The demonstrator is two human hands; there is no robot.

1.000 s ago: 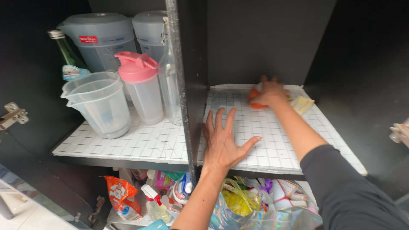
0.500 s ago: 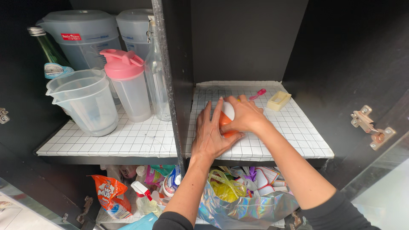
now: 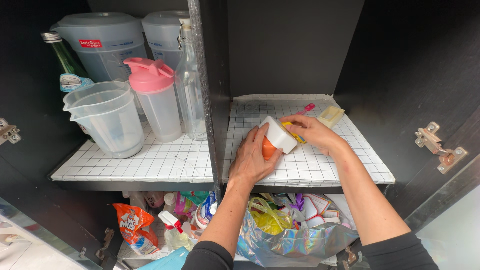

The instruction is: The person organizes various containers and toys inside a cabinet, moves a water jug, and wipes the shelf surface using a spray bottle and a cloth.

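1. While both hands work in the right half of the cupboard, one orange and white container (image 3: 274, 140) lies tilted on the checked shelf (image 3: 320, 170), just right of the black divider (image 3: 212, 100).
2. One left hand (image 3: 251, 160) wraps the container from the divider side, its fingers (image 3: 257, 141) curled and pressed on the orange part.
3. One right hand (image 3: 312, 132) is on the far side of the container from the divider. Its fingers (image 3: 295, 123) are bent together by the white end, where a small yellow piece (image 3: 295, 134) shows. I cannot tell if they pinch that piece or only touch it.
4. Farther from the divider, near the back of the shelf, lie one pale yellow block (image 3: 331, 116) and one small pink thing (image 3: 306, 108). The pink thing is too small to make out.
5. Left of the divider stand two big lidded jugs (image 3: 102, 45), one clear measuring jug (image 3: 107, 120), one cup with a pink lid (image 3: 157, 100), one clear glass bottle (image 3: 192, 95) and one green bottle (image 3: 65, 62). The second big jug is partly hidden behind the clear bottle.
6. Below the shelf sit one shiny bag (image 3: 290, 242), one spray bottle (image 3: 172, 232) and one orange packet (image 3: 135, 225). Many small things fill the bag and cannot be counted.
7. Two metal hinges (image 3: 440, 150) show at the picture's edges, one on each side.
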